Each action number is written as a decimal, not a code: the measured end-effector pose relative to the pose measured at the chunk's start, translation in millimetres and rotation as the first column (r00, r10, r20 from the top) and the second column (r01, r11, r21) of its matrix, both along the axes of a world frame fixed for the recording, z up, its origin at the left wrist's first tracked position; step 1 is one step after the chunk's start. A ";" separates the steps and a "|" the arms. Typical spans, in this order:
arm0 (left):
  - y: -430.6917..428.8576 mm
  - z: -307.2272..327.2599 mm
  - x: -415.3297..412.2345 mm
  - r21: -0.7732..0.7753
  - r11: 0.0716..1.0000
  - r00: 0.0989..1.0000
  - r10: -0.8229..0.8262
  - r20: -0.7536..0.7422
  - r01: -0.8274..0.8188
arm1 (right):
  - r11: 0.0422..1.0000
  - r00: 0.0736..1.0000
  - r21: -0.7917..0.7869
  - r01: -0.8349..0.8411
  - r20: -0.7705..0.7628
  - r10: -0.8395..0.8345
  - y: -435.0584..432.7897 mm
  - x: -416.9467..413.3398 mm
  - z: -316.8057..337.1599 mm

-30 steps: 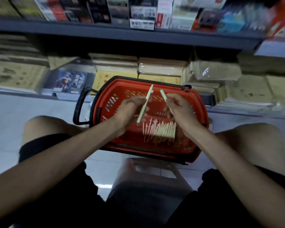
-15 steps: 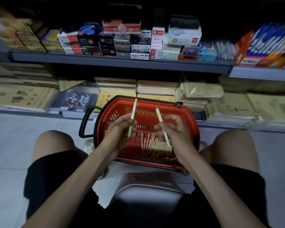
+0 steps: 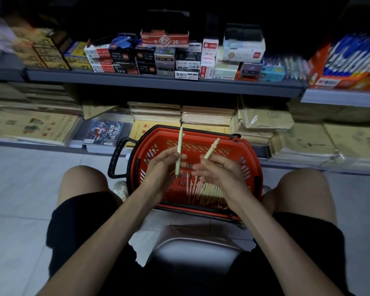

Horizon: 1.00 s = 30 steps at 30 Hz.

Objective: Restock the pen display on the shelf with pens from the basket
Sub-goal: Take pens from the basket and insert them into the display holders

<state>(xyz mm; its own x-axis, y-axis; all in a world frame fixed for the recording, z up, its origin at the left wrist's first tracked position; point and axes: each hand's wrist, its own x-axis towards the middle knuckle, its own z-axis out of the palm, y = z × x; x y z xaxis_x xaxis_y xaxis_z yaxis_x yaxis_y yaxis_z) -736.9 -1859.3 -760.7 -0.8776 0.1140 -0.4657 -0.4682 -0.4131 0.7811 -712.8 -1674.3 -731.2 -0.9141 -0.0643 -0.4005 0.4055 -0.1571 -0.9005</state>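
Observation:
A red basket (image 3: 250,165) with black handles sits on the floor between my knees. Several pale green and pink pens (image 3: 203,189) lie in its near end. My left hand (image 3: 162,165) holds one pale green pen (image 3: 179,152) nearly upright above the basket. My right hand (image 3: 220,167) pinches a second pale green pen (image 3: 210,148), tilted up to the right. A row of pens (image 3: 291,66) shows on the upper shelf (image 3: 165,83) at the right, between boxes.
Stacked stationery boxes (image 3: 179,54) crowd the upper shelf. An orange box of blue pens (image 3: 350,63) stands at far right. Paper pads and notebooks (image 3: 265,120) fill the lower shelf behind the basket. A grey stool (image 3: 192,246) is under me on the tiled floor (image 3: 19,189).
The camera has tilted upward, bringing the upper shelf into view. Both hands stay over the basket; the right hand's pen has swung from leaning left to pointing up and right.

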 end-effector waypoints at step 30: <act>9.8 7.6 4.1 -0.020 0.994 0.995 -0.104 0.006 0.104 | 0.944 0.996 0.330 -0.010 -0.079 0.038 -4.8 -8.6 -18.8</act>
